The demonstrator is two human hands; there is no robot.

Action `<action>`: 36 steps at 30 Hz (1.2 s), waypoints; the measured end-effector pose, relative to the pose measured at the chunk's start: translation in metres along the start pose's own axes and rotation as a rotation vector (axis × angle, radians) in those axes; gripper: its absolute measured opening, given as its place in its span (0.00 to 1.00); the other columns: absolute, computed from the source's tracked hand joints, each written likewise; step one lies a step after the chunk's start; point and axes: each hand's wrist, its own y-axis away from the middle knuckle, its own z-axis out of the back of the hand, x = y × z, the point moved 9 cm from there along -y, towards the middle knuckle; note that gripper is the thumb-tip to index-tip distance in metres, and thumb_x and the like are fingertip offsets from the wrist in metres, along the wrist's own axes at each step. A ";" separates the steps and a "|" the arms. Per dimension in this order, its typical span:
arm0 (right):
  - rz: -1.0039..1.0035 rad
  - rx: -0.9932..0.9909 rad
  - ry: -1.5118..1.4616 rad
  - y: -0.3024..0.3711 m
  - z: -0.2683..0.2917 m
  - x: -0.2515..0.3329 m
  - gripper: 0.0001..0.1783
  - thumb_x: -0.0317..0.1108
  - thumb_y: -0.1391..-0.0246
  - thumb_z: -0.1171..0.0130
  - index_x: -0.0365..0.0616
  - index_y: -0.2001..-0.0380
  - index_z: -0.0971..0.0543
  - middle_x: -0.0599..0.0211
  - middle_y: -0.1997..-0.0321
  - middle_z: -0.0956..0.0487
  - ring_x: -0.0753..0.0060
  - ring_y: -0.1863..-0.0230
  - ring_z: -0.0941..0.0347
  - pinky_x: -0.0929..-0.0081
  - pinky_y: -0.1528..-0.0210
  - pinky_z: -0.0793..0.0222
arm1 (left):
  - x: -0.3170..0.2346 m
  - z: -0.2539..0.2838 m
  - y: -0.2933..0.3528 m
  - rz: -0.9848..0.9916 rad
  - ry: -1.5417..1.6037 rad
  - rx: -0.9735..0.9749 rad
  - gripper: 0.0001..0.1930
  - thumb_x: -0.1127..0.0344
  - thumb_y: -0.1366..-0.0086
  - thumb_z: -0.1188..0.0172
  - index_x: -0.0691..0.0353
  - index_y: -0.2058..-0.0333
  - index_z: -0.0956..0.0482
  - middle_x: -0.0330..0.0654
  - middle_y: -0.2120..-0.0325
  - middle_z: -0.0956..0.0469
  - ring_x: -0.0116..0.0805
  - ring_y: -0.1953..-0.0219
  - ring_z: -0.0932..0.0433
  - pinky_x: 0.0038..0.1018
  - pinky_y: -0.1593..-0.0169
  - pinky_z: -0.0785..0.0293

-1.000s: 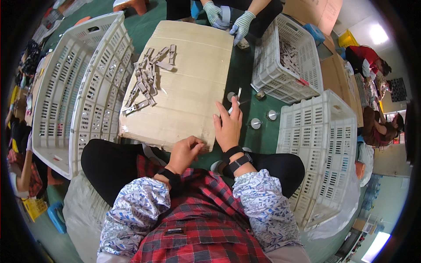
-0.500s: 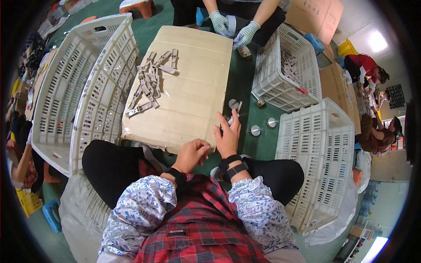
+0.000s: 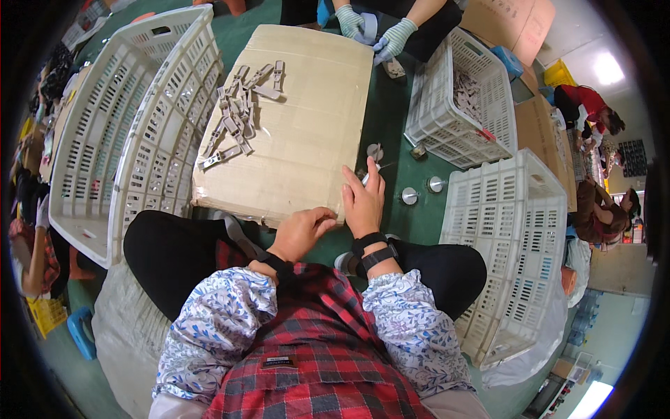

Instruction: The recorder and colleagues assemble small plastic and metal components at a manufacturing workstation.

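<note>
Resting at the near edge of the cardboard (image 3: 300, 140), the left hand (image 3: 301, 234) curls loosely, its grip too small to tell, while the right hand (image 3: 363, 202) lies open at the near right corner, fingers touching a small metal piece (image 3: 368, 177). Grey clips (image 3: 237, 115) lie heaped on the cardboard's far left part; round metal caps (image 3: 410, 196) sit just right of it.

Head-worn fisheye, steeply downward, close

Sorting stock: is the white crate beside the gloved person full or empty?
Partly filled: the white crate shows a heap of small grey parts inside, well below its rim.
</note>
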 end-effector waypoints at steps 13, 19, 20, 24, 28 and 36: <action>0.081 -0.007 0.064 -0.005 0.011 0.004 0.23 0.33 0.48 0.38 0.57 0.47 0.22 0.56 0.30 0.40 0.45 0.40 0.37 0.55 0.41 0.35 | -0.053 -0.002 0.020 -0.608 -0.684 0.016 0.18 0.61 0.40 0.39 0.65 0.55 0.21 0.43 0.49 0.26 0.41 0.45 0.30 0.36 0.38 0.35; 0.087 0.012 0.058 -0.008 0.012 0.013 0.25 0.32 0.49 0.39 0.56 0.45 0.23 0.54 0.31 0.37 0.45 0.41 0.36 0.55 0.40 0.36 | -0.038 -0.004 0.026 -0.584 -0.625 0.001 0.19 0.66 0.40 0.45 0.61 0.50 0.22 0.43 0.44 0.30 0.41 0.40 0.33 0.39 0.35 0.38; 0.101 0.013 0.053 -0.007 0.012 0.015 0.25 0.32 0.49 0.39 0.56 0.45 0.23 0.54 0.31 0.37 0.45 0.41 0.36 0.55 0.40 0.36 | -0.036 -0.002 0.028 -0.577 -0.630 -0.011 0.19 0.66 0.40 0.45 0.61 0.50 0.22 0.43 0.44 0.30 0.41 0.40 0.33 0.39 0.35 0.38; 0.109 -0.022 0.056 -0.003 0.021 0.009 0.27 0.30 0.49 0.40 0.54 0.43 0.25 0.52 0.33 0.36 0.44 0.40 0.36 0.55 0.38 0.38 | -0.042 -0.007 0.026 -0.573 -0.626 0.036 0.19 0.64 0.37 0.47 0.62 0.49 0.22 0.41 0.44 0.30 0.41 0.41 0.33 0.39 0.34 0.39; 0.079 -0.022 0.038 -0.003 0.023 0.009 0.25 0.28 0.48 0.41 0.53 0.44 0.23 0.52 0.33 0.35 0.44 0.39 0.36 0.55 0.37 0.40 | -0.038 -0.004 0.027 -0.555 -0.572 -0.028 0.20 0.63 0.40 0.47 0.62 0.50 0.22 0.40 0.43 0.30 0.39 0.41 0.33 0.38 0.34 0.40; 0.087 -0.208 0.125 -0.049 0.054 0.037 0.25 0.30 0.49 0.42 0.44 0.45 0.25 0.54 0.34 0.32 0.48 0.43 0.32 0.56 0.41 0.38 | -0.038 -0.006 0.021 -0.583 -0.604 0.015 0.21 0.64 0.39 0.48 0.63 0.48 0.24 0.41 0.45 0.30 0.38 0.42 0.33 0.37 0.35 0.40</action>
